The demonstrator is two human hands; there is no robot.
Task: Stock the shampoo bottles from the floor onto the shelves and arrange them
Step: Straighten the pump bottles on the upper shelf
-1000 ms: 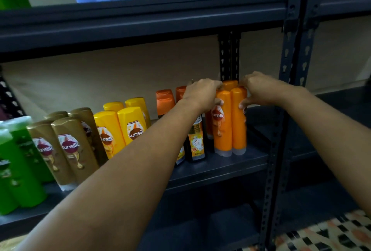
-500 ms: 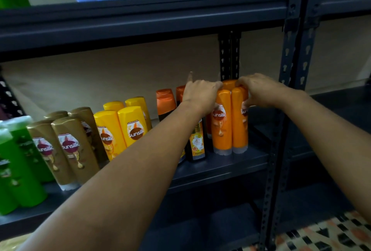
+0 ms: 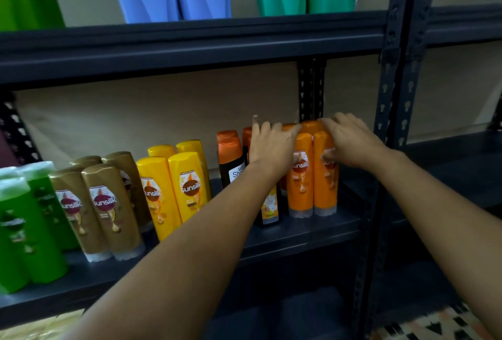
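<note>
Orange bottles (image 3: pixel 312 176) stand upright on the shelf (image 3: pixel 312 231), right under both hands: left hand (image 3: pixel 271 146) and right hand (image 3: pixel 350 141) rest on the caps with loose, mostly straight fingers, gripping nothing. Looks like stiff, glossy plastic, probably slippery and tippy, so I'd grab mid-body below the hands, not by the caps

Left hand (image 3: pixel 271 146) and right hand (image 3: pixel 350 141) rest atop the orange bottles (image 3: pixel 312 176) on the shelf (image 3: pixel 312 231).
</note>
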